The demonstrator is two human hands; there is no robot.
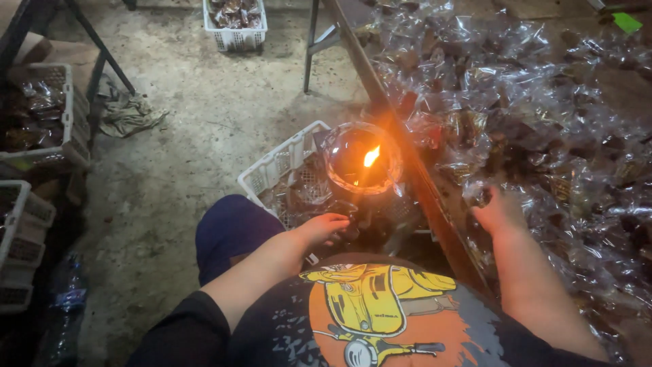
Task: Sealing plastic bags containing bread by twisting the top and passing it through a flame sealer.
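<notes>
Head view. We look down past our own printed shirt [380,319] at a small flame [371,156] burning inside a round, clear-walled lamp [360,160], which stands at 12 o'clock from our lap, just above a white plastic crate [275,166]. Our left hand [324,228] rests at the lamp's 7 o'clock, at the near edge of the crate, fingers curled down onto dark wrapped pieces; whether it actually pinches one we cannot tell, since the fingertips are hidden in shadow. Our right hand [499,211] lies at the lamp's 4 o'clock, palm down on the near fringe of the heap of cellophane-wrapped sweets [530,115] that covers the table [390,115]; its fingers seem to be closing on one small clear packet [477,196] at the hand's 10 o'clock, though glare blurs the contact.

We judge these packets to be very light, with crackly, slippery film around a firmer dark core. They are best taken by the core between thumb and forefinger, or by the loose twist of film at an end. The film looks thin and would soften quickly near the flame. The heap spreads from 12 to 3 o'clock of the right hand, touching it. A second white crate [236,24] stands well apart at the far floor, and other crates [41,115] sit at 9 o'clock.
</notes>
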